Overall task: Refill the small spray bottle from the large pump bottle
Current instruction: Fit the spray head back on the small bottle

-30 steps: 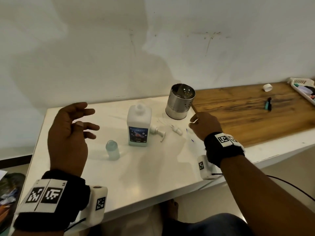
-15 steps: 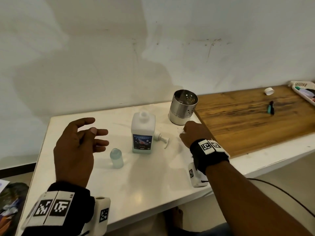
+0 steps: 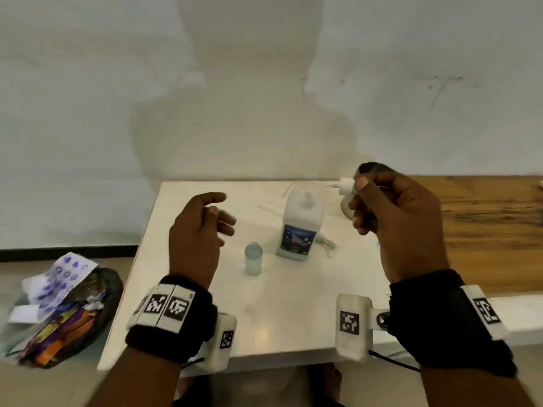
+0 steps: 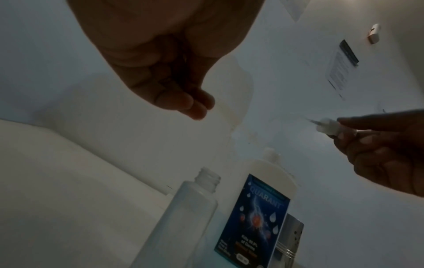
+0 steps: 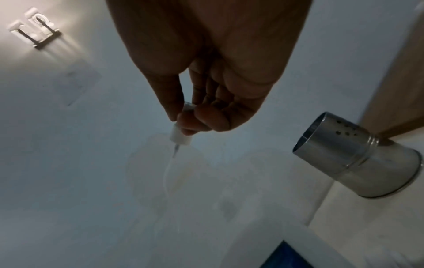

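The left hand (image 3: 199, 236) hovers over the tabletop (image 3: 279, 312), fingers loosely spread and holding nothing. The small bottle (image 3: 253, 262) stands uncapped at its 4 o'clock, just beside the big bottle (image 3: 299, 230), whose neck is also bare; a pump head (image 3: 324, 243) lies by its base. At 3 o'clock the right hand (image 3: 396, 227), raised well above both bottles, pinches the spray cap (image 3: 346, 185), its thin tube (image 5: 168, 174) trailing free. The likely trouble: that limp tube may miss the narrow neck or drip, and nobody steadies the light small bottle, so a nudge could topple it. A steel tin (image 5: 360, 156) stands behind.
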